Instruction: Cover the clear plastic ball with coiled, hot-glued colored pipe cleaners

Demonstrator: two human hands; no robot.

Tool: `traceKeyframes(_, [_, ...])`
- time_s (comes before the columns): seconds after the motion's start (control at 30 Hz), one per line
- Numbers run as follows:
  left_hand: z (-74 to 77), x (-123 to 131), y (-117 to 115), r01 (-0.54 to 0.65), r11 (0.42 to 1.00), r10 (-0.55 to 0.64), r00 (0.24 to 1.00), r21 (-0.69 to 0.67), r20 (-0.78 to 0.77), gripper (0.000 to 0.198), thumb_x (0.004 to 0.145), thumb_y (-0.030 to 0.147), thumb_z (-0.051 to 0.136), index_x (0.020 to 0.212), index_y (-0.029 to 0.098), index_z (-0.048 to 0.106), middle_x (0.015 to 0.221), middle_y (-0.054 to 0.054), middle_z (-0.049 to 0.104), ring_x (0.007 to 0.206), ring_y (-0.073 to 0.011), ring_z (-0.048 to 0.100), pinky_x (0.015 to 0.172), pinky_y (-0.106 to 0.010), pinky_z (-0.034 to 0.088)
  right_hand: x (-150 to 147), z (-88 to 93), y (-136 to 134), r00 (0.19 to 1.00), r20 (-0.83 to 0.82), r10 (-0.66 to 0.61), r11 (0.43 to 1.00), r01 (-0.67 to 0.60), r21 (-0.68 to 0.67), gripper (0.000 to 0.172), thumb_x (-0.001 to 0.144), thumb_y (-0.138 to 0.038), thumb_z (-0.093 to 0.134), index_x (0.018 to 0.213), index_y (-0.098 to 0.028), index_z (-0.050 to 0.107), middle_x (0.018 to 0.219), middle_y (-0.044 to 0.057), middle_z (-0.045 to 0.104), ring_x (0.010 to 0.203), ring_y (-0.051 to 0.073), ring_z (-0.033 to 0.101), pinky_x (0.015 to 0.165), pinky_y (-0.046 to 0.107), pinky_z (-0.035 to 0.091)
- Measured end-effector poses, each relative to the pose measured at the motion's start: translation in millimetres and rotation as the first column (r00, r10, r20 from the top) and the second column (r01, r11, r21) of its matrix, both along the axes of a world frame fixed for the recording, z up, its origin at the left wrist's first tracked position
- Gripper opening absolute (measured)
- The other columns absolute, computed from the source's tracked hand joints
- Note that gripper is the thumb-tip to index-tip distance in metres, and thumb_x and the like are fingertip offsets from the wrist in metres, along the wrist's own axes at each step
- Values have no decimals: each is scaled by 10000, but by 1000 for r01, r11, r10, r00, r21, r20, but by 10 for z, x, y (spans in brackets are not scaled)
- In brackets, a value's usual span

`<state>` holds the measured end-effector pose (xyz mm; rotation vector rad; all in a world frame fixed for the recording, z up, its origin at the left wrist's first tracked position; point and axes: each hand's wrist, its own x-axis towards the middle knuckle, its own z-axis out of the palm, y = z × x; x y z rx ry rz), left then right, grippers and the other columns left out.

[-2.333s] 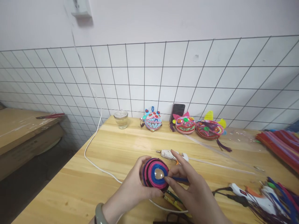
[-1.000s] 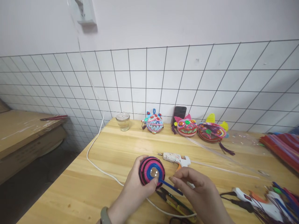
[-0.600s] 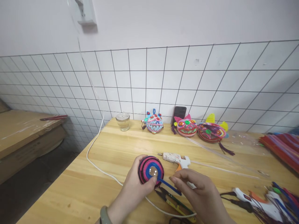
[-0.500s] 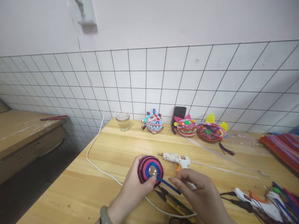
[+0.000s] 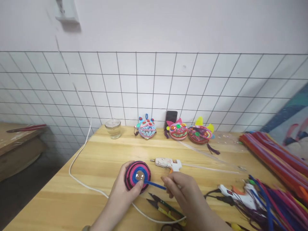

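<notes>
My left hand (image 5: 120,194) grips a round dome (image 5: 137,175) of coiled pipe cleaners in pink, black and blue, with a clear bead at its centre. The thumb presses on the coil beside the bead. A loose blue pipe cleaner end (image 5: 154,184) runs from the centre to the right. My right hand (image 5: 181,190) pinches that blue end between thumb and fingers, just above the wooden table (image 5: 101,160).
A white glue gun (image 5: 167,163) lies behind the hands, a second one (image 5: 237,193) at the right. Thread snips (image 5: 162,206) and a white cable (image 5: 81,184) lie near the front. Three finished pipe cleaner faces (image 5: 176,130), a phone and a glass jar (image 5: 113,128) line the tiled wall. Pipe cleaner bundles (image 5: 276,154) fill the right.
The view has swung to the right, so everything sits further left in the picture. Both hands keep the same hold; the blue end now lies flatter, pointing right.
</notes>
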<state>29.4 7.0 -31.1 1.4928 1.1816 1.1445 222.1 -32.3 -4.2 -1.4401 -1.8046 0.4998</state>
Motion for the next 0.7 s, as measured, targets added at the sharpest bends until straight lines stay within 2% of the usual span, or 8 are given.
traceKeyframes(0.1, [-25,-9,16,-71,997,71,997,14,7,449,695,322,655,1088,180,490,1061,-100,630,1004,-282,593,921,-440,442,5,-40,16,999,-5,-44,999,43,-11,61,826,-211,542,807,-195,598,673,4,653,605,140,601,576,224,463])
traceKeyframes(0.17, [-26,-18,26,-62,998,62,998,-2,-12,454,687,337,668,1079,185,498,1051,-97,638,990,-285,600,907,-444,453,6,-51,18,998,-14,-54,998,54,-19,207,782,-140,574,986,-176,573,786,20,679,696,142,624,658,233,482])
traceKeyframes(0.2, [-25,-21,30,-54,999,53,998,-8,-17,456,686,341,672,1077,185,498,1051,-98,640,988,-285,602,902,-443,458,6,-48,16,998,-12,-54,998,53,-29,184,787,-142,578,969,-171,583,769,18,683,686,140,627,655,231,482])
traceKeyframes(0.27, [-23,-18,35,-51,999,51,999,-11,-14,462,680,347,678,1075,185,503,1049,-99,644,980,-283,606,897,-441,463,6,-26,14,999,5,-50,997,50,-57,74,818,-213,582,765,-174,616,616,-4,657,575,135,603,556,216,459])
traceKeyframes(0.33, [-23,0,31,-86,996,86,996,5,4,459,672,359,680,1065,186,518,1034,-94,651,970,-283,609,895,-438,462,7,6,17,999,32,-41,996,43,-73,209,834,-245,576,639,-180,610,552,-11,637,513,129,573,493,208,425])
traceKeyframes(0.5, [-10,58,4,-158,987,157,987,11,38,450,664,396,666,1047,198,537,1017,-81,657,972,-283,608,889,-425,456,14,40,30,996,92,-6,998,11,-56,130,756,-81,621,718,-190,682,710,1,704,681,143,629,650,219,453])
traceKeyframes(0.6, [3,68,-1,-163,987,163,986,3,31,450,662,404,667,1044,204,541,1027,-80,655,995,-286,601,908,-432,444,11,31,10,991,130,-22,998,30,-64,107,741,-132,662,647,-181,678,628,-2,687,589,132,607,568,203,428])
traceKeyframes(0.7, [11,66,0,-171,985,171,984,-9,47,465,649,427,678,1040,210,548,1023,-74,664,1000,-287,606,906,-427,452,21,41,-16,984,175,-28,997,41,-73,333,829,-311,597,528,-171,616,496,-2,608,473,118,523,478,209,362])
